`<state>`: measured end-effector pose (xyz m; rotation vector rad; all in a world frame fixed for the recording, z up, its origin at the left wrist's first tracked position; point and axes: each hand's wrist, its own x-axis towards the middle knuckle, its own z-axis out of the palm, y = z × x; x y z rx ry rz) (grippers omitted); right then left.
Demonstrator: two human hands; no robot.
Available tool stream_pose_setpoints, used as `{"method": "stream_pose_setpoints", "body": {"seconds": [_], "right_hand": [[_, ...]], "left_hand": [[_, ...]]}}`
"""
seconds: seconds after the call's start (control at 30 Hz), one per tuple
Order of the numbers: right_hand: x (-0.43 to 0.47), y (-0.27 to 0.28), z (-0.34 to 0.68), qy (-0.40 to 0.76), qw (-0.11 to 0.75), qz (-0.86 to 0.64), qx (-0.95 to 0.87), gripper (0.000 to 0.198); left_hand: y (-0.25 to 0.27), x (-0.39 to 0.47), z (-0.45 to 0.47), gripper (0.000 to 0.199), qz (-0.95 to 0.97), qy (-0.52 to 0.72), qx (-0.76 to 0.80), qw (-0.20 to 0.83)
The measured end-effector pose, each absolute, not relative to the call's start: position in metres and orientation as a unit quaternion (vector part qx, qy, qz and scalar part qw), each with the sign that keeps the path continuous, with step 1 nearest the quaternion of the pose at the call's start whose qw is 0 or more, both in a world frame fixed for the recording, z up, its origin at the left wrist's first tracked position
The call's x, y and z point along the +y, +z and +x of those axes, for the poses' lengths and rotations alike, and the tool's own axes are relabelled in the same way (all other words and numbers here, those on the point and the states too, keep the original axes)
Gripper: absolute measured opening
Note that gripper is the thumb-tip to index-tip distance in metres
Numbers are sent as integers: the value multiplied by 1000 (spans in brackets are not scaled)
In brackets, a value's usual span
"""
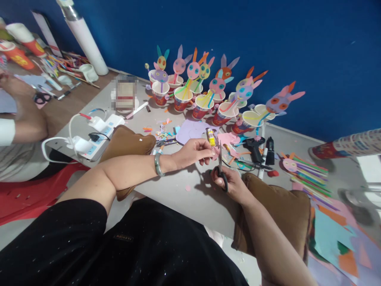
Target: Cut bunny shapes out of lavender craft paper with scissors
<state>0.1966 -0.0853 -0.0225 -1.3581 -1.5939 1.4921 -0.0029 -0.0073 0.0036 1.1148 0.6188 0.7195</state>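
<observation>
My left hand (195,152) pinches a small piece of pink paper (215,154) above the grey table. In my right hand (230,182) is a pair of black-handled scissors (220,171), my fingers through the loops and the blades pointing up beside the pink paper. Whether the blades touch the paper, I cannot tell. Just beyond the hands lie a yellow glue stick (210,137), a sheet of purple paper (190,131) and pink paper scraps (229,139). A small pink disc (187,188) rests on the table below my left hand.
Paper cups with rabbit faces (194,70) line the blue wall. A black glue gun (254,149) lies to the right, near colored strips (312,174). Brown cushions (276,210) flank my arms. A power strip (102,137) sits left; another person's arm (28,107) is beyond.
</observation>
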Motion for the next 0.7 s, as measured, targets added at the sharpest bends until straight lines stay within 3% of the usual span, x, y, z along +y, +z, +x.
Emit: {"method": "stream_pose_setpoints", "body": {"seconds": [0.7], "right_hand": [[-84,-20,197,526,278,-524,-610,52]], "left_hand": [[8,-7,-4,17,502,348,281,740]]}}
